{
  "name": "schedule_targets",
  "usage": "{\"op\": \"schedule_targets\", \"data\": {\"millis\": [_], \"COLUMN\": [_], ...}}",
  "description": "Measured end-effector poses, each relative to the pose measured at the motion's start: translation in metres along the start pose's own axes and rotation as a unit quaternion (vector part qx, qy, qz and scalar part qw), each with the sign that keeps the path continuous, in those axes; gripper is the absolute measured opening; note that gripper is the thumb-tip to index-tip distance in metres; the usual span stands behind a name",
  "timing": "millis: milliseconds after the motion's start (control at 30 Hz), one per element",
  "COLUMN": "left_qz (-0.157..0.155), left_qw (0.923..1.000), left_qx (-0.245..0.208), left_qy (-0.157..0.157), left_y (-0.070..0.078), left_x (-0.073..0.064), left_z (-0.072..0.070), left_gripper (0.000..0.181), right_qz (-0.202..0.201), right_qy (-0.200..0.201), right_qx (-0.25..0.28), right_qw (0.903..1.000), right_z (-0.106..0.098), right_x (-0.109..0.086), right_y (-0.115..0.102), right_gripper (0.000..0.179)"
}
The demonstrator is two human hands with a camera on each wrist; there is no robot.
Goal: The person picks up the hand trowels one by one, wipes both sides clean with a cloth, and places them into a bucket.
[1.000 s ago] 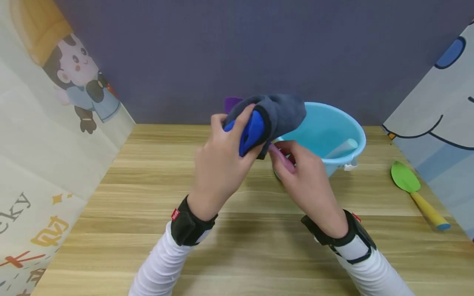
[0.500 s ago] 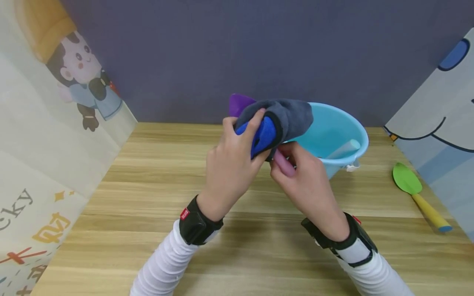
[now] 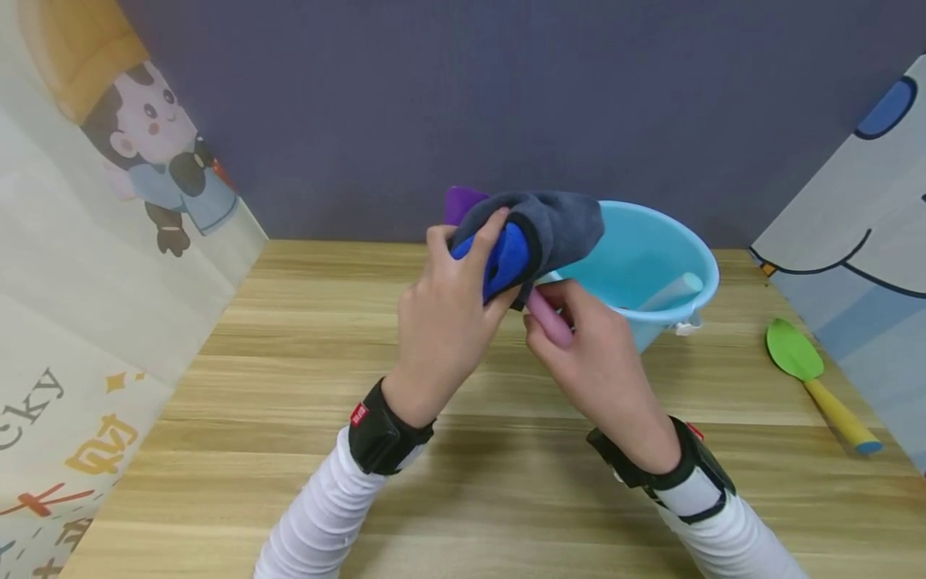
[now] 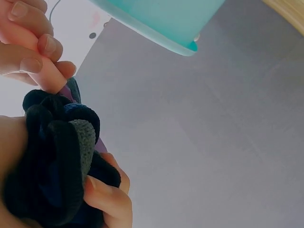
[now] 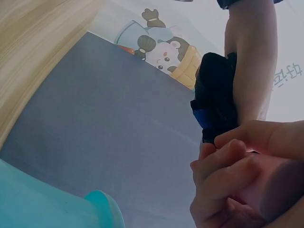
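Got a grey-and-blue cloth (image 3: 567,229) bunched up in my left grip (image 3: 447,322), squeezed against the purple tool (image 3: 461,204), blade poking out past my knuckles. My right grip (image 3: 596,354) is pinching its pink handle (image 3: 550,318). Light blue bucket (image 3: 644,237) is just beyond that one, pale tube (image 3: 673,292) leaning inside. Green-and-yellow spade (image 3: 794,349) lies on the bench (image 3: 289,386), well right of both.

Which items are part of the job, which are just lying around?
In use:
blue-and-grey cloth, gripped by left hand
pink-handled purple tool, held by right hand

Likely just lying about:
light blue bucket, unheld, role unclear
pale blue rod, inside it
green scoop with yellow handle, on table
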State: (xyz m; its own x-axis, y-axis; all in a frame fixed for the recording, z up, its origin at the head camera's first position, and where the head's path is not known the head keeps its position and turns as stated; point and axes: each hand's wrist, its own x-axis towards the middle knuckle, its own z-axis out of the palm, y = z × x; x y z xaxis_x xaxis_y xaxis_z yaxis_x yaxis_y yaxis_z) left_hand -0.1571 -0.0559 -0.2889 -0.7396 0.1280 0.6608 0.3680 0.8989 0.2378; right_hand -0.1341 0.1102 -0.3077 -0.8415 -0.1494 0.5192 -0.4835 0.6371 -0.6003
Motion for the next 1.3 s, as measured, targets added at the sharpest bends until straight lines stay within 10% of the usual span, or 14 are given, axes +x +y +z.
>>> {"op": "schedule_targets", "data": {"millis": [1300], "left_qz": [-0.067], "left_qw": [0.997], "left_qx": [0.016], "left_qy": [0.036], "left_y": [-0.024], "left_x": [0.012], "left_z": [-0.01], "left_gripper": [0.064], "right_qz": [-0.001], "right_qy": [-0.038], "right_qx": [-0.022], "right_qw": [0.999], "right_z": [0.0], "right_x": [-0.001], "right_y": [-0.003], "right_gripper": [0.032]}}
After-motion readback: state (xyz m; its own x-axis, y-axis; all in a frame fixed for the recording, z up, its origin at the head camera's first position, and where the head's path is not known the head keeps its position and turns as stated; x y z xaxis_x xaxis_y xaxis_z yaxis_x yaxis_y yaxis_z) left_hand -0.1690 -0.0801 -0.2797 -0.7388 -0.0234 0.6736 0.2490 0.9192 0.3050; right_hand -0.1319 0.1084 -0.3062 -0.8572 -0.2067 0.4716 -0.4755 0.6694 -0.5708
